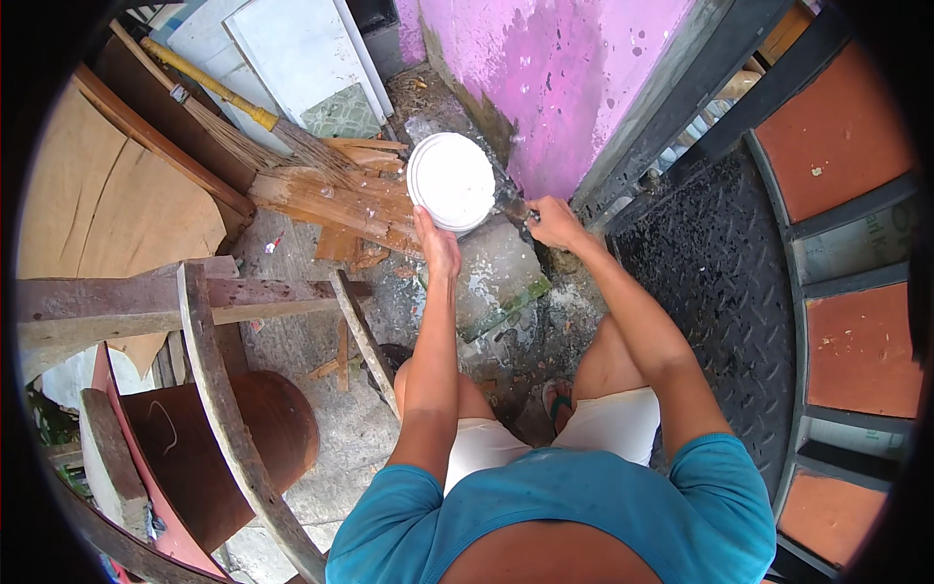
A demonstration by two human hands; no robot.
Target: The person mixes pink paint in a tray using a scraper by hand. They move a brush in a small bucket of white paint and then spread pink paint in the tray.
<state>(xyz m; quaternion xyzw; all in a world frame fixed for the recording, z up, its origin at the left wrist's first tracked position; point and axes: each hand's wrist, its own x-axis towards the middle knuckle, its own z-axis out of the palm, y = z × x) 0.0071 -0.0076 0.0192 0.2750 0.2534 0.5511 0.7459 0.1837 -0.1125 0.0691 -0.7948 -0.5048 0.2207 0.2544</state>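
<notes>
Head view: the left hand grasps a white round container by its near left rim, with the thumb on the edge; its other fingers are mostly hidden. The fingers of the right hand are closed around the handle of a dark tool. The tool's flat end is just beside the container's right side; whether the 2 are touching, I cannot tell. The container is in front of the person, over a grey slab with a green edge. At left lie wooden boards and 2 brooms; to the right rises a pink wall.
</notes>
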